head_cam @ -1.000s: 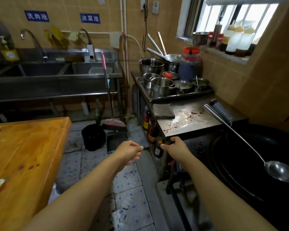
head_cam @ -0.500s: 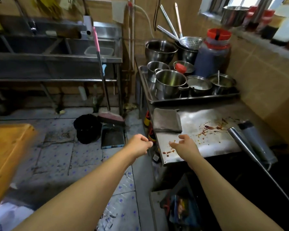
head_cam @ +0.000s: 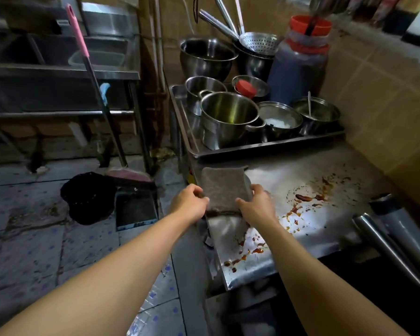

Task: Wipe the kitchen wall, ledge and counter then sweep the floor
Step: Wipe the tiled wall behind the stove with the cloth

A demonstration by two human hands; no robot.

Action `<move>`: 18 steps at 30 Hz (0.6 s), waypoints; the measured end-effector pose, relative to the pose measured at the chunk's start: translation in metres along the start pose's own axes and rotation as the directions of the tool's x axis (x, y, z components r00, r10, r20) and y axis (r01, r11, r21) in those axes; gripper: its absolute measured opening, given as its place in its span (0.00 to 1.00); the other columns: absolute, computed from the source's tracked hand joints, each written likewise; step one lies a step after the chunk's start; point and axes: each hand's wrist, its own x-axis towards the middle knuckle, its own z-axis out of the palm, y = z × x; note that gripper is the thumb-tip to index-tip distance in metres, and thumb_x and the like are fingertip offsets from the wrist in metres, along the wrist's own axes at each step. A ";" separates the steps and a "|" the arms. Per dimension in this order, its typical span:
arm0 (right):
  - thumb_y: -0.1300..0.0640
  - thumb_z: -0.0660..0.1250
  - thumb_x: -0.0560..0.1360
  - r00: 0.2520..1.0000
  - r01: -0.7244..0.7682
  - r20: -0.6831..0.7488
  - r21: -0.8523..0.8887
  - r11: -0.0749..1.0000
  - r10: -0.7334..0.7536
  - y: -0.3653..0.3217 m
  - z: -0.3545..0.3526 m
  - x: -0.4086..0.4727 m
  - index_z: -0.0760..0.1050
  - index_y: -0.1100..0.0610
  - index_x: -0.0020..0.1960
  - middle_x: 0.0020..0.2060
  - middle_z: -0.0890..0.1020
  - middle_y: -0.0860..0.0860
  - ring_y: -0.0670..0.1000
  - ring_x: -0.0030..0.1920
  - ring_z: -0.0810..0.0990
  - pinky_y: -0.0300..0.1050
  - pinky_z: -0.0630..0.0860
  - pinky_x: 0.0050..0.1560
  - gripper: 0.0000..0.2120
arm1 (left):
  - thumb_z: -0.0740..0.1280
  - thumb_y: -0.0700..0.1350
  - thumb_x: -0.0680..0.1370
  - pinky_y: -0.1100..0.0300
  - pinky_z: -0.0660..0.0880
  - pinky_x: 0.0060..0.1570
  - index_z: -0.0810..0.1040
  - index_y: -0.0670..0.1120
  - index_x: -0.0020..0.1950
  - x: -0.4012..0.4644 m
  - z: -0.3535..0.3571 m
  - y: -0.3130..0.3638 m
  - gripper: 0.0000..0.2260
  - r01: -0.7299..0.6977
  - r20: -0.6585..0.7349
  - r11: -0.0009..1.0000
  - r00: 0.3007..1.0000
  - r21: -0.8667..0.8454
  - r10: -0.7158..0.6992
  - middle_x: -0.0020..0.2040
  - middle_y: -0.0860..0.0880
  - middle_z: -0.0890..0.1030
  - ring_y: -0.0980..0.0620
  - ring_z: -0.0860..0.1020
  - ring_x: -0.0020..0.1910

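The left hand [head_cam: 190, 202] and the right hand [head_cam: 255, 206] each pinch a near corner of the folded grey cloth [head_cam: 222, 190], fingers curled over its edges. The cloth lies flat at the left end of the steel table [head_cam: 325, 238], in front of the tray [head_cam: 272, 144] of pots. The step in hand looks like picking up the cloth to begin wiping. Next, it likely needs lifting and carrying right, onto the reddish sauce stains [head_cam: 306, 198] near the tiled wall [head_cam: 386, 117].
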 end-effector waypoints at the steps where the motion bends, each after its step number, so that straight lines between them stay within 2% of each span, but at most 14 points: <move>1: 0.52 0.68 0.73 1.000 0.006 -0.027 -0.008 1.000 -0.006 0.000 0.003 0.007 0.65 0.55 0.68 0.59 0.72 0.55 0.59 0.57 0.75 0.58 0.77 0.55 0.25 | 0.64 0.47 0.78 0.62 0.70 0.36 0.72 0.49 0.61 0.007 0.002 0.000 0.12 0.001 -0.003 1.000 1.000 0.016 -0.001 0.52 0.50 0.75 0.51 0.74 0.44; 2: 0.52 0.67 0.74 0.998 0.006 -0.057 -0.024 1.000 -0.007 0.001 0.007 0.013 0.65 0.56 0.67 0.59 0.73 0.55 0.59 0.58 0.75 0.58 0.76 0.57 0.25 | 0.64 0.48 0.78 0.62 0.70 0.35 0.72 0.49 0.61 0.013 0.003 -0.002 0.12 0.001 -0.008 0.999 1.000 0.032 -0.001 0.53 0.49 0.75 0.51 0.74 0.45; 7: 0.47 0.63 0.76 0.972 -0.125 -0.220 -0.206 0.971 0.078 -0.002 0.021 0.042 0.68 0.59 0.63 0.60 0.74 0.57 0.59 0.63 0.71 0.53 0.65 0.62 0.21 | 0.66 0.50 0.76 0.57 0.71 0.50 0.72 0.46 0.61 0.050 0.013 -0.003 0.15 0.006 -0.068 0.995 0.998 0.096 0.001 0.59 0.46 0.76 0.46 0.75 0.56; 11: 0.49 0.65 0.76 0.960 -0.242 -0.206 -0.263 0.934 0.191 -0.007 0.024 0.052 0.72 0.58 0.58 0.57 0.77 0.56 0.58 0.59 0.74 0.51 0.63 0.59 0.16 | 0.69 0.50 0.75 0.55 0.75 0.53 0.72 0.44 0.61 0.064 0.024 -0.003 0.18 0.080 -0.075 0.993 0.994 0.087 -0.073 0.59 0.44 0.77 0.44 0.76 0.57; 13: 0.54 0.64 0.76 0.960 -0.247 -0.200 -0.260 0.934 0.199 -0.010 0.026 0.053 0.74 0.58 0.55 0.54 0.78 0.56 0.58 0.57 0.74 0.50 0.64 0.57 0.10 | 0.70 0.49 0.74 0.54 0.76 0.52 0.73 0.42 0.61 0.070 0.027 -0.003 0.18 0.110 -0.050 0.988 0.993 0.113 -0.105 0.58 0.44 0.78 0.43 0.77 0.56; 15: 0.58 0.63 0.76 0.966 -0.218 -0.190 -0.238 0.947 0.174 -0.013 0.025 0.051 0.75 0.58 0.53 0.52 0.78 0.56 0.58 0.56 0.74 0.50 0.65 0.55 0.08 | 0.70 0.47 0.74 0.53 0.77 0.47 0.76 0.41 0.58 0.072 0.027 -0.003 0.17 0.136 -0.019 0.985 0.991 0.104 -0.135 0.56 0.41 0.80 0.42 0.79 0.54; 18: 0.62 0.63 0.73 0.980 -0.137 -0.150 -0.055 0.989 0.128 -0.015 0.015 0.041 0.73 0.60 0.50 0.48 0.78 0.57 0.58 0.48 0.75 0.45 0.70 0.44 0.06 | 0.69 0.43 0.74 0.57 0.74 0.33 0.77 0.37 0.56 0.069 0.020 -0.002 0.13 0.170 0.054 0.985 0.984 -0.028 -0.168 0.52 0.40 0.81 0.42 0.79 0.48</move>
